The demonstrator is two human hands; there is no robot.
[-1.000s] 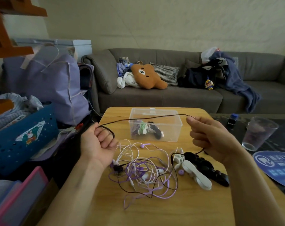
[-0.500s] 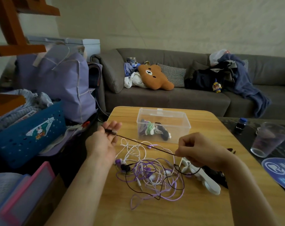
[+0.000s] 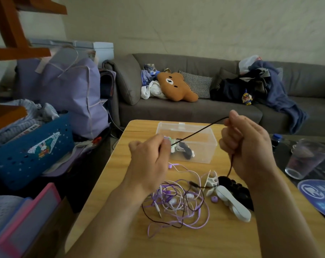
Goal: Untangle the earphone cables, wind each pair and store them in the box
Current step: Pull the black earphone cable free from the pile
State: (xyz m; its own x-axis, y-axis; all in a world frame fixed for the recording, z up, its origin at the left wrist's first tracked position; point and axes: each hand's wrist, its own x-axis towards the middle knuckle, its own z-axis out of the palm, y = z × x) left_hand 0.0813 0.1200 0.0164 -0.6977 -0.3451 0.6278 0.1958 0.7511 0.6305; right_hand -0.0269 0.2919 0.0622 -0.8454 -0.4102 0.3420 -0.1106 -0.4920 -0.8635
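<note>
The left hand [image 3: 150, 161] pinches one end of the black earphone cable [image 3: 199, 132]. The right hand [image 3: 248, 146], fingers curled round it, holds it taut at frame centre, probably to wind it. The clear box [image 3: 204, 133] sits directly behind.

blue mat [image 3: 318, 196]: cut by right edge | box contents [image 3: 184, 148]: blurred

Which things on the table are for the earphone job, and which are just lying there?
For the job:
- black cable, stretched between the left hand and right hand
- purple and white tangle
- clear box, wound pairs already inside

Just lying there:
- plastic cup
- small bottle
- blue round mat
</note>
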